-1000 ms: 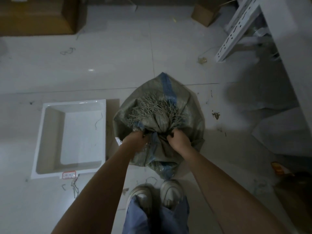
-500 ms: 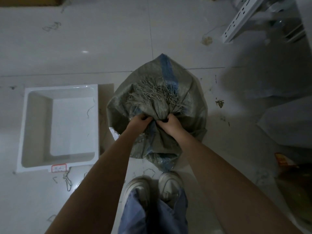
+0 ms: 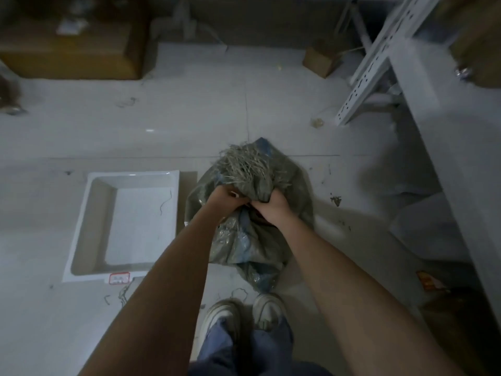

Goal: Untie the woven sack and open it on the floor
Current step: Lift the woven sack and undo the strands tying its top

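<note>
A grey-green woven sack (image 3: 252, 245) with a blue stripe stands on the tiled floor just beyond my shoes. Its neck is bunched together, and a frayed tuft of loose threads (image 3: 245, 165) sticks up from the top. My left hand (image 3: 223, 198) grips the gathered neck on its left side. My right hand (image 3: 271, 206) grips the same neck on its right side, the two hands almost touching. Whatever ties the neck is hidden under my fingers.
A white rectangular tray (image 3: 123, 223) lies on the floor left of the sack, a red-edged label at its near edge. A white perforated metal rack (image 3: 379, 61) and shelf stand at the right. Cardboard boxes (image 3: 73, 44) sit at the back. Bits of debris dot the tiles.
Both hands stay clamped on the sack's neck and have drawn closer together. The frayed top has been lifted and tipped away from me. The camera has tilted up, showing more floor.
</note>
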### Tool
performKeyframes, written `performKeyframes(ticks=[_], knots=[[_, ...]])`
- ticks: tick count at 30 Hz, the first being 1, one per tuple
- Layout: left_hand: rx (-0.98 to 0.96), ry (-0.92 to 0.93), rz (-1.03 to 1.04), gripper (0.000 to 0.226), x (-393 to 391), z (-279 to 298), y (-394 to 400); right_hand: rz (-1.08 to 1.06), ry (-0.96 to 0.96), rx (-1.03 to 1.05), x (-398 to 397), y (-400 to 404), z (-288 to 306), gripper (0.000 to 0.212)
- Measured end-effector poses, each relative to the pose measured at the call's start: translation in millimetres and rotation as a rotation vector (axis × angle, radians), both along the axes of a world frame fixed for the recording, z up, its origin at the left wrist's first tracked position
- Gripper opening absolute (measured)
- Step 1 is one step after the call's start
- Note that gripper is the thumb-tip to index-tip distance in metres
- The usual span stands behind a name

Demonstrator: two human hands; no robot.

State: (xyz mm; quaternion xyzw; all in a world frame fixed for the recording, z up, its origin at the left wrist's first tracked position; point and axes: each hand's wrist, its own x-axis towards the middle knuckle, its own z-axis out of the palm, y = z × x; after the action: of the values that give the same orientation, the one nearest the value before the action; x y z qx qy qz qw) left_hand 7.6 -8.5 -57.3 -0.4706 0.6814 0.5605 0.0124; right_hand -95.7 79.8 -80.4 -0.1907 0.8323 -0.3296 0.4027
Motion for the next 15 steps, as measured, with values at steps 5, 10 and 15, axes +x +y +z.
performKeyframes(ticks=[5, 10, 15], knots=[[-0.061, 0.089, 0.02, 0.047, 2, 86, 16, 0.013, 0.111, -0.101, 8, -4, 71, 0.051], [-0.053, 0.197, 0.326, 0.051, 10, 138, 37, -0.049, 0.152, -0.163, 14, 2, 136, 0.045], [0.192, 0.329, 0.714, 0.04, 15, 168, 60, -0.328, -0.008, -0.381, 39, 8, 175, 0.024]])
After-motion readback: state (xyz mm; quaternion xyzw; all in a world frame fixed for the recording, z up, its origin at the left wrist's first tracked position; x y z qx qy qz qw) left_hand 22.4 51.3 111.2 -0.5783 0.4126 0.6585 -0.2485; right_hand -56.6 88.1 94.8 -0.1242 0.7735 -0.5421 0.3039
